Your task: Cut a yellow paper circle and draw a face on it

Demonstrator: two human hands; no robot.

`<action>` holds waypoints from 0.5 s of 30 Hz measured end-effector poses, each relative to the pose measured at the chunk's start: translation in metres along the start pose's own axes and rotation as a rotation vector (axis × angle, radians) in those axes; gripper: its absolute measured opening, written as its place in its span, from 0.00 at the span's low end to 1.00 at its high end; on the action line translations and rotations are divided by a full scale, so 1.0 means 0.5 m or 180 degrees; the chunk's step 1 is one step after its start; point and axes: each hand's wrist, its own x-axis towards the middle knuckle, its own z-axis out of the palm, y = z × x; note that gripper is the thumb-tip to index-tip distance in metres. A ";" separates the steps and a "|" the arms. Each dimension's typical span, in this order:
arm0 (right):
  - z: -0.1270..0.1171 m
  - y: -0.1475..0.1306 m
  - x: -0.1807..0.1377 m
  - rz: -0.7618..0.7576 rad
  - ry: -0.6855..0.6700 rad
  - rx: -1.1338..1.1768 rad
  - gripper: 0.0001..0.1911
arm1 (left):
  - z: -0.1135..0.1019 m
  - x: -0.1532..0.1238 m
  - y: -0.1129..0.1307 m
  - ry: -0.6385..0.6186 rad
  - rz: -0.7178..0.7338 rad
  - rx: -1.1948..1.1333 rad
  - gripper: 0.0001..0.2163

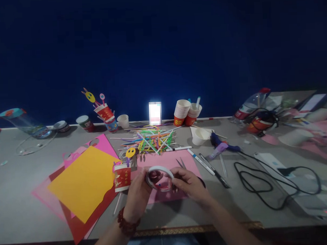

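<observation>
A roll of white tape [161, 168] is held up over a pink sheet of paper [167, 159]. My left hand [139, 191] grips the ring's left side, with a beaded bracelet on that wrist. On the opposite side, the fingers of my right hand [189, 184] are closed on the rim. Scissors [181, 163] lie on the pink sheet behind my right hand, partly hidden by it. Just left of the tape stands a red paper cup [122, 178] topped with a yellow smiley face [130, 152].
Yellow paper [82, 182] covers other coloured sheets at left. Behind my hands lie many pipe cleaners [155, 140]. Stacked paper cups [181, 113] and a lit screen [155, 114] stand farther back. At right are markers [204, 164], a glue gun [220, 143] and a looped black cable [251, 189].
</observation>
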 end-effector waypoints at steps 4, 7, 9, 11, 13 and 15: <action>0.000 -0.016 -0.002 -0.0119 0.0030 -0.0327 0.15 | -0.008 0.000 0.008 -0.0153 0.0207 0.0598 0.12; -0.001 -0.020 -0.002 -0.0140 0.0101 -0.0383 0.15 | -0.008 -0.001 0.010 -0.0221 0.0188 0.0576 0.10; -0.001 -0.016 -0.001 -0.0102 0.0137 -0.0298 0.15 | -0.004 -0.001 0.011 -0.0185 0.0085 0.0374 0.10; -0.001 -0.011 -0.002 -0.0047 0.0125 -0.0251 0.15 | 0.001 -0.001 0.010 -0.0129 -0.0027 0.0172 0.10; 0.000 -0.010 -0.004 -0.0015 0.0073 -0.0277 0.15 | 0.003 -0.001 0.010 -0.0134 -0.0110 0.0162 0.11; -0.001 -0.015 -0.006 -0.0005 -0.0012 -0.0359 0.14 | 0.002 -0.003 0.010 -0.0129 -0.0045 0.0371 0.13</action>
